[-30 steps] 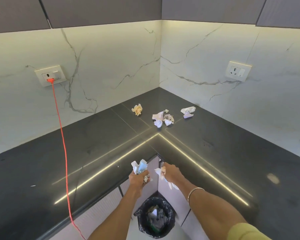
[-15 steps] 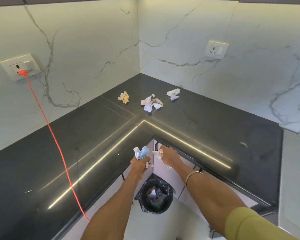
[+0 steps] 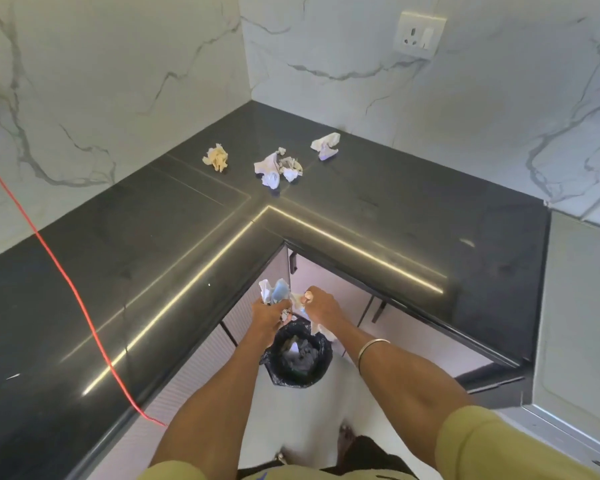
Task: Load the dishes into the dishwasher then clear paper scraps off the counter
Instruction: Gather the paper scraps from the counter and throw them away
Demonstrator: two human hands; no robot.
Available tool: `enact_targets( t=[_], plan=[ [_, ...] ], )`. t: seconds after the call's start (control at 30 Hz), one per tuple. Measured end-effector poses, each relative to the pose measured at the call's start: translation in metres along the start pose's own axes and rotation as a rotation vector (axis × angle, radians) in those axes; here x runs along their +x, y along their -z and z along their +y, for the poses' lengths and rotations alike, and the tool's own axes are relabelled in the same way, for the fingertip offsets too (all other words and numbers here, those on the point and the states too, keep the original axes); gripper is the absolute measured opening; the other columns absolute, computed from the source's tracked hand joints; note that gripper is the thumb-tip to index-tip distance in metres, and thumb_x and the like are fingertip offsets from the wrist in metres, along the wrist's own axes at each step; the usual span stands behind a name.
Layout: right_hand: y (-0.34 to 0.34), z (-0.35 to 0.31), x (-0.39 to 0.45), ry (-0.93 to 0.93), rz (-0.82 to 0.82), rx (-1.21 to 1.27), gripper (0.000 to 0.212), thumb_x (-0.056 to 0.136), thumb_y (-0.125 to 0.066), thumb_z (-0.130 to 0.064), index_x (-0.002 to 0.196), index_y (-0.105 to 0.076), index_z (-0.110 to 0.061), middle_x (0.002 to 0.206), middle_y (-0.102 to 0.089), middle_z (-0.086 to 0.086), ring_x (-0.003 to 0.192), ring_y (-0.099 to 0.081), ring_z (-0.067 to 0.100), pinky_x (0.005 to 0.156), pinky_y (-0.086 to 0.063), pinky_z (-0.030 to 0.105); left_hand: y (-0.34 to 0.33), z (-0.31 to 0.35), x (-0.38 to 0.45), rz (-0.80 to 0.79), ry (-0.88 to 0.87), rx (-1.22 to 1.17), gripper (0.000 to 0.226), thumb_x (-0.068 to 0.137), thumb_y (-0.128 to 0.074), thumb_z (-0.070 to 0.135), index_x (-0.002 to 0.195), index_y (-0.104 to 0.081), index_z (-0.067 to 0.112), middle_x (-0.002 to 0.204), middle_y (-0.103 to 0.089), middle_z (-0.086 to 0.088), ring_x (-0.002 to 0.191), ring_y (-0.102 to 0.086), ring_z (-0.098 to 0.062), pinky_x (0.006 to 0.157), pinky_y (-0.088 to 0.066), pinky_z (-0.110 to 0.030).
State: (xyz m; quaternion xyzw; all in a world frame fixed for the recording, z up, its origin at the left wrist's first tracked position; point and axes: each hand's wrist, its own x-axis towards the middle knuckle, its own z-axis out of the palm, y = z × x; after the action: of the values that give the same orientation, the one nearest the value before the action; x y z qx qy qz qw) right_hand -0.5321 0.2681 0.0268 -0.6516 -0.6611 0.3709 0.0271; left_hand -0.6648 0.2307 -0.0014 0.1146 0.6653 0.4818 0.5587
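Counter (image 3: 378, 216) scraps (image 3: 278, 166), hands (image 3: 293, 308) full

Both your arms extended forward; left hand (image 3: 269, 311) and right hand (image 3: 321, 306) each fisted, side by side.

Count's in: 2 hands up, left hand (image 3: 267, 311) & right hand (image 3: 321, 306), each w/ a wad of paper. 3 scrap lots on the counter (image 3: 413, 209): tan scrap (image 3: 216, 157), middle cluster (image 3: 278, 167), white scrap (image 3: 325, 145). 1 bin (image 3: 297, 358). 1 wall socket (image 3: 420, 34). 1 red cord (image 3: 66, 282). 1 bangle (image 3: 371, 346).
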Motion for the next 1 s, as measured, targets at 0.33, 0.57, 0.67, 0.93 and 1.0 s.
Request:
enact_targets(
  t=[0.33, 0.57, 0.67, 0.93, 1.0],
  plan=[
    [-0.104, 0.097, 0.089, -0.097, -0.082, 0.024, 0.021, 0.087, -0.051, -0.028, 0.104, -0.059, -0.019, 0.109, -0.065, 0.006, 0.100, -0.062, 0.032, 0.078, -0.050, 0.033, 0.008, -0.137, 0.121, 0.076, 0.100, 0.060, 0.059, 0.075, -0.078, 0.005, 0.126, -0.051, 0.003, 0.090, -0.063, -0.015, 0.066, -0.063, -0.021, 0.053, -0.053, -0.027],
    [-0.224, 0.192, 0.180, -0.122, -0.182, 0.146, 0.030, 0.098, -0.047, -0.030, 0.112, -0.065, -0.011, 0.116, -0.066, 0.011, 0.111, -0.060, 0.029, 0.090, -0.045, 0.032, 0.023, -0.284, 0.248, 0.069, 0.180, 0.136, 0.089, 0.038, -0.086, 0.024, 0.118, -0.059, -0.005, 0.076, -0.061, -0.012, 0.064, -0.060, -0.023, 0.062, -0.052, -0.031],
    [-0.278, 0.223, 0.212, -0.217, -0.263, 0.275, 0.025, 0.097, -0.053, -0.023, 0.107, -0.066, -0.005, 0.106, -0.064, 0.011, 0.106, -0.061, 0.028, 0.091, -0.045, 0.033, 0.025, -0.331, 0.288, 0.045, 0.197, 0.156, 0.088, 0.040, -0.086, 0.028, 0.118, -0.060, -0.002, 0.085, -0.068, -0.014, 0.073, -0.067, -0.025, 0.071, -0.059, -0.037],
    [-0.381, 0.284, 0.302, -0.411, -0.281, 0.373, 0.054, 0.088, -0.058, -0.053, 0.123, -0.060, -0.012, 0.111, -0.066, 0.007, 0.089, -0.064, 0.021, 0.073, -0.053, 0.034, 0.011, -0.406, 0.365, 0.057, 0.213, 0.165, 0.097, 0.062, -0.085, 0.052, 0.142, -0.041, 0.020, 0.121, -0.062, -0.011, 0.108, -0.064, -0.032, 0.093, -0.054, -0.041],
    [-0.386, 0.282, 0.307, -0.443, -0.370, 0.374, 0.063, 0.089, -0.052, -0.062, 0.134, -0.052, -0.018, 0.130, -0.058, 0.009, 0.108, -0.060, 0.028, 0.073, -0.049, 0.038, 0.015, -0.420, 0.380, 0.047, 0.157, 0.198, 0.098, 0.059, -0.085, 0.059, 0.140, -0.042, 0.024, 0.121, -0.060, 0.002, 0.108, -0.061, -0.023, 0.100, -0.049, -0.043]
  ],
)
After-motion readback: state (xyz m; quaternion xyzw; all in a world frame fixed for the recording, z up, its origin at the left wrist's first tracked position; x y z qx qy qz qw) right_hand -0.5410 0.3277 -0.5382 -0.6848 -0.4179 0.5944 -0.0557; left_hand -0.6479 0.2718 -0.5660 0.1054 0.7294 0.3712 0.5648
